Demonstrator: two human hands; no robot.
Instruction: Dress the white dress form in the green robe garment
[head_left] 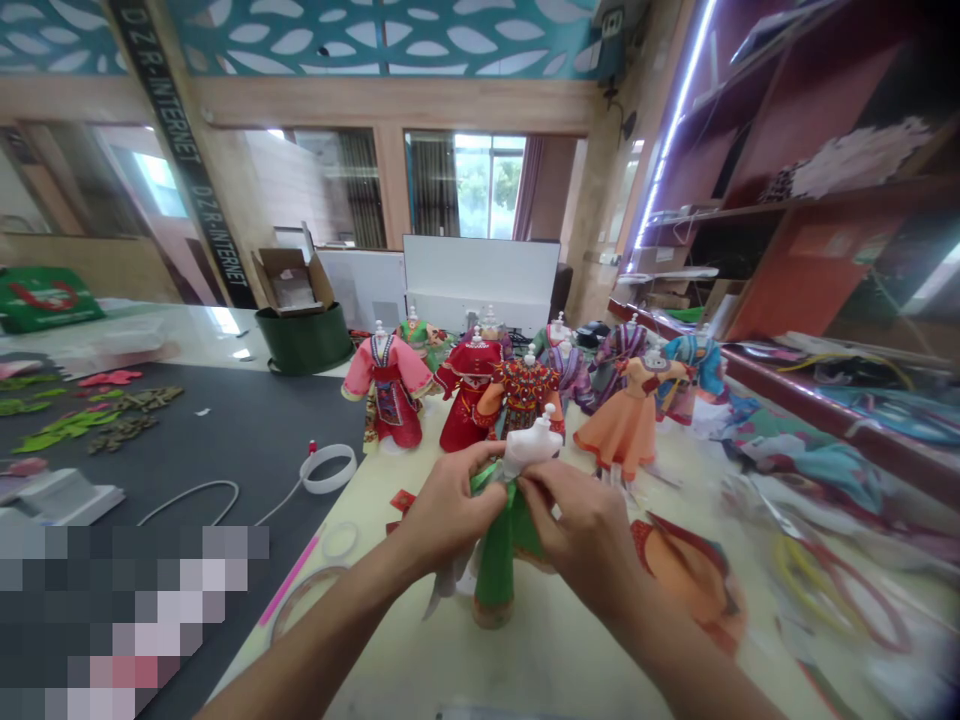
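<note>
Nearest, on the pale yellow, smooth tabletop (540,670), a small green cloth skirt (493,570) stands upright around the lower part of a white, knob-topped miniature dress form (531,447), near the middle of the scene. The left hand (461,505) grips the green cloth at the waist between thumb and fingers, and the right hand (581,510) pinches at the same waist from the right. If either grip slackens, the cloth could probably slip or bunch; uneven pulling might twist it or tip the slender form, since nothing visible steadies the base. A sleeve-like orange fabric piece (694,590) lies just right of the right forearm, where a careless elbow could drag it. Farther off, the orange-dressed miniature form (622,415) and the red-robed miniature form (472,390) stand near enough that a knock might topple them.

As for what is hard to see: the near left corner is covered by coarse pixel blocks, both forearms run out at the bottom edge, and the fingers cover the fastening at the waist (whether it is tied or pinned, I cannot tell). To the right, long-handled tools blur together. Farthest back, several dressed forms are partly hidden behind the front row
</note>
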